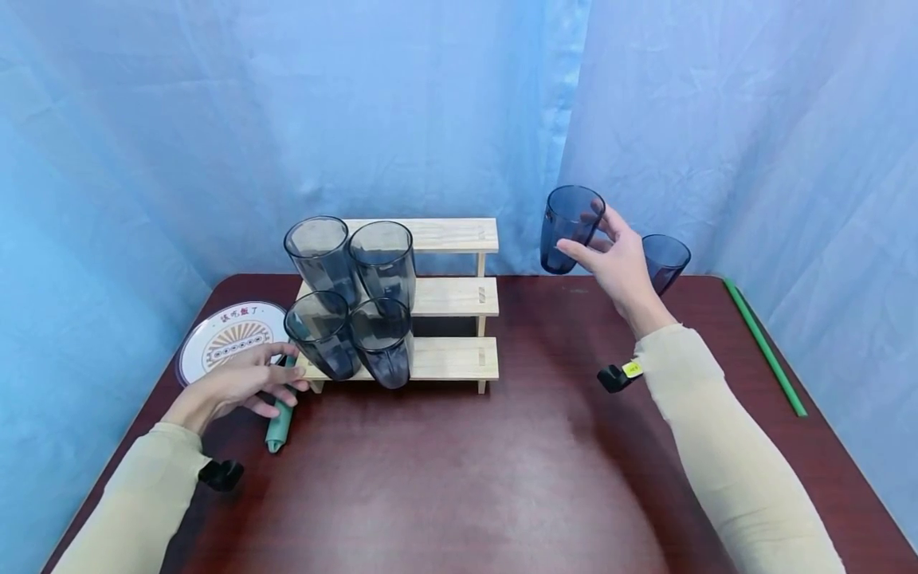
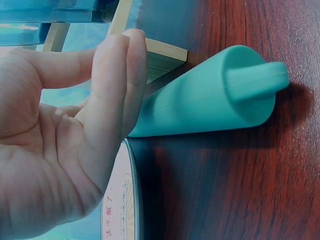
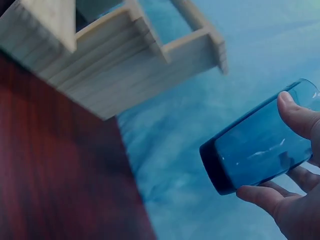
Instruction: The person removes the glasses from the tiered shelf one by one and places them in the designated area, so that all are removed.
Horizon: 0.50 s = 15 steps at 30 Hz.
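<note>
A blue-grey drinking glass [image 1: 571, 231] is in my right hand [image 1: 618, 267], thumb on one side and fingers on the other, lifted above the table's back right. The right wrist view shows the same glass [image 3: 260, 142] tilted, with its thick base outward. My left hand [image 1: 244, 379] holds nothing; its fingers are loosely bent near the left end of the tiered wooden rack [image 1: 455, 359]. Beneath that hand lies a green rolled or tube-shaped thing [image 2: 195, 95]. Several similar glasses stand in two columns on the rack's left half, among them a front glass [image 1: 383, 343].
Another glass [image 1: 665, 259] stands behind my right wrist, partly hidden. A round plate [image 1: 197, 343] with printed writing lies at the left. Along the right edge of the dark red table [image 1: 459, 478] lies a green stick [image 1: 763, 343]. Blue curtains [image 1: 430, 104] hang around.
</note>
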Each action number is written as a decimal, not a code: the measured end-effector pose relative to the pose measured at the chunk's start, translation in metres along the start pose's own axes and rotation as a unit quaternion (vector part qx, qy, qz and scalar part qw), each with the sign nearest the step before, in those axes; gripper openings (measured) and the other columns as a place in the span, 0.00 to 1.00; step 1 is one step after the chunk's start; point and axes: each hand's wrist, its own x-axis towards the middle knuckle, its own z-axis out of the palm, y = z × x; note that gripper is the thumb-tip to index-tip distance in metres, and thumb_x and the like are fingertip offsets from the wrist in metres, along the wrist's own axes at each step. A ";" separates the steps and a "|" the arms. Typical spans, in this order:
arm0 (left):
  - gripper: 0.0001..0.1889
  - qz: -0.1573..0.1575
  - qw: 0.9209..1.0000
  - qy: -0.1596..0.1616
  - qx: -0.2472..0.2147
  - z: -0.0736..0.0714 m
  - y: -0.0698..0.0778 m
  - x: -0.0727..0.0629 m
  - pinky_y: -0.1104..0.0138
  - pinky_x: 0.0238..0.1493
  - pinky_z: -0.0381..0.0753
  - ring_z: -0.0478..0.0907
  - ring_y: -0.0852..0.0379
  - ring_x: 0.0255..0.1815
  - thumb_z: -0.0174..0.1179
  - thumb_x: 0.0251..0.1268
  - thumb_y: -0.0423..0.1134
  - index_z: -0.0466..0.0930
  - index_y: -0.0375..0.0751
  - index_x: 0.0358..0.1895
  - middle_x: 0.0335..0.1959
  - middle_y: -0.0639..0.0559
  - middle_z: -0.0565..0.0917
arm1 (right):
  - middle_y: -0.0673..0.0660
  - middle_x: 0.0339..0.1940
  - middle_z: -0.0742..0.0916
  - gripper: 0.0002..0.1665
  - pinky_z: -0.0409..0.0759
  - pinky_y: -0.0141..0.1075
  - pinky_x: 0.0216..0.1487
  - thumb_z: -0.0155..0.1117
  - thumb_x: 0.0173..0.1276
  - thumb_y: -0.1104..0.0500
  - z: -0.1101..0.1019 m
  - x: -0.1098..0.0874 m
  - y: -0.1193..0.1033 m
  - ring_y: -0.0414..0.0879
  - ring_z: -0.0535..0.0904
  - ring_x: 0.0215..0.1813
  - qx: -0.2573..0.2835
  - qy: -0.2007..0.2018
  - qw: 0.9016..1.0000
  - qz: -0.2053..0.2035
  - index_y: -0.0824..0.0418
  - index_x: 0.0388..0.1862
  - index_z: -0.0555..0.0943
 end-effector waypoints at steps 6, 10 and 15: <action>0.38 0.001 1.000 -0.001 0.001 0.001 0.001 -0.001 0.59 0.34 0.89 0.85 0.52 0.39 0.57 0.78 0.45 0.45 0.34 0.77 0.50 0.39 0.85 | 0.51 0.77 0.69 0.54 0.78 0.48 0.63 0.75 0.65 0.45 -0.003 -0.006 0.034 0.53 0.69 0.74 -0.001 0.013 1.000 0.016 0.43 0.83 0.56; 0.38 0.001 1.000 0.000 0.001 0.001 0.001 -0.001 0.59 0.34 0.89 0.85 0.52 0.38 0.57 0.78 0.45 0.45 0.34 0.77 0.50 0.39 0.85 | 0.52 0.78 0.68 0.53 0.76 0.49 0.65 0.75 0.66 0.47 -0.001 -0.010 0.051 0.53 0.69 0.74 0.003 0.011 0.999 0.032 0.46 0.83 0.55; 0.38 0.001 1.000 0.001 0.000 0.001 0.001 -0.001 0.59 0.34 0.89 0.85 0.52 0.38 0.57 0.78 0.45 0.45 0.34 0.77 0.50 0.39 0.85 | 0.57 0.79 0.68 0.52 0.74 0.46 0.67 0.73 0.68 0.54 0.003 -0.019 0.052 0.54 0.71 0.72 0.006 0.006 0.999 0.042 0.52 0.83 0.55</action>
